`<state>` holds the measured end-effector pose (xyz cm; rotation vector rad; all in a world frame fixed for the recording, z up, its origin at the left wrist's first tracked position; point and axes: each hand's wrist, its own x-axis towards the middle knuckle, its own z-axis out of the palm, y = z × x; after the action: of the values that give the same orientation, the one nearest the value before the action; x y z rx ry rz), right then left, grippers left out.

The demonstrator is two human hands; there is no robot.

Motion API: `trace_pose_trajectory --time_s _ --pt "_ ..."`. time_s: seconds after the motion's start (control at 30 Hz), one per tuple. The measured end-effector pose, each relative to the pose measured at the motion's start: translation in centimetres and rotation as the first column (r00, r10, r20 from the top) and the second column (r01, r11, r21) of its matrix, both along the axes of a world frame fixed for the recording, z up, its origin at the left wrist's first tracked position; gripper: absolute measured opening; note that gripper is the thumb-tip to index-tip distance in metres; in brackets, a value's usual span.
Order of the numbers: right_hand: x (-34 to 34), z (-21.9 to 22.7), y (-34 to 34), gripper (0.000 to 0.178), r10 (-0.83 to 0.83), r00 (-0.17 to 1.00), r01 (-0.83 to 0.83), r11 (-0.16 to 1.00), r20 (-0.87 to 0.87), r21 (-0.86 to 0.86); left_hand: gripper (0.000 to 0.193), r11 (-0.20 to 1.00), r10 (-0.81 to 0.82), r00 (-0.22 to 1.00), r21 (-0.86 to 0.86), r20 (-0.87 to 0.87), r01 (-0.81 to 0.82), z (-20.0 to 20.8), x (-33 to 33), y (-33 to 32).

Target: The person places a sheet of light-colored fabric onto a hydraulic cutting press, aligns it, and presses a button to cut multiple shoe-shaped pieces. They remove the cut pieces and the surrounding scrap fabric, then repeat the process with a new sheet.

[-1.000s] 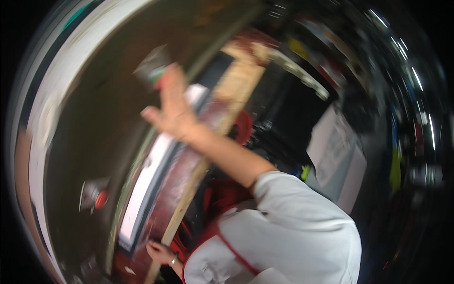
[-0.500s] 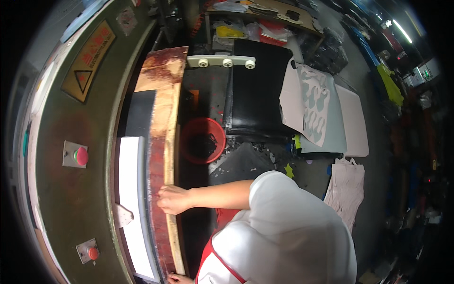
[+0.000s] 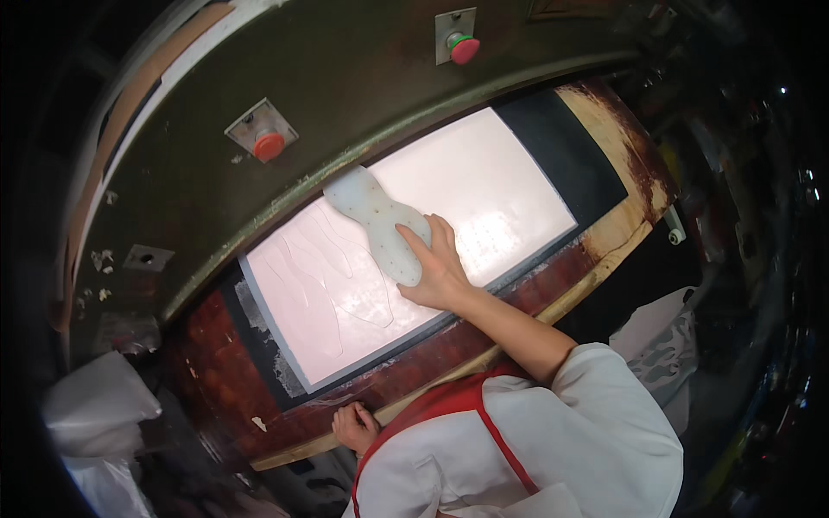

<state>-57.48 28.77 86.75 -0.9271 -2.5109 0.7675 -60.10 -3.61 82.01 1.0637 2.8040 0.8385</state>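
A pale, sole-shaped cutting die with small dark dots lies across a light pink sheet. My right hand grips its near end, thumb on one side and fingers on the other. Its far end reaches the machine's lower edge. Thin sole-shaped outlines mark the sheet left of the die. By the front wooden edge of the worktable, my left hand rests with its fingers curled in, and nothing shows in them.
A green machine body rises behind the sheet, bearing an orange push button and a pink one. Black board shows beneath the sheet. Clear plastic hangs at the left; a cut-out sheet lies at the right.
The view has swung round toward the machine. My right hand has left the table's wooden edge and now holds the die over the sheet. My left hand remains near the front edge.
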Motion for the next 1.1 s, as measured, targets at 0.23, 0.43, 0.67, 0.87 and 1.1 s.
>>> trace_pose_trajectory --time_s 0.23,0.43,0.67,0.87,1.1 --pt "0.3 2.8 3.0 0.087 -0.177 0.941 -0.088 0.697 -0.290 -0.712 0.005 0.979 -0.034 0.987 -0.192 0.158 0.064 2.1 -0.6 -1.2" --pt "4.2 4.1 5.4 0.089 -0.021 0.997 0.018 0.999 -0.080 -0.035 0.003 0.990 -0.039 0.993 -0.129 0.108 0.052 1.9 -1.0 -1.1" --pt "4.7 0.6 6.7 0.093 -0.021 0.994 0.021 1.000 -0.106 -0.002 0.004 0.987 -0.047 0.999 -0.156 0.025 0.050 2.7 -1.0 -0.5" --pt "3.8 2.9 10.4 0.098 -0.038 0.989 0.035 0.999 -0.143 -0.024 0.008 0.985 -0.042 0.999 -0.168 -0.013 0.040 6.1 -1.6 1.5" --pt "-5.9 7.4 22.2 0.090 -0.295 0.942 0.333 0.870 -0.159 0.363 0.010 0.979 0.067 0.997 -0.193 0.032 -0.060 7.7 -8.3 5.4"
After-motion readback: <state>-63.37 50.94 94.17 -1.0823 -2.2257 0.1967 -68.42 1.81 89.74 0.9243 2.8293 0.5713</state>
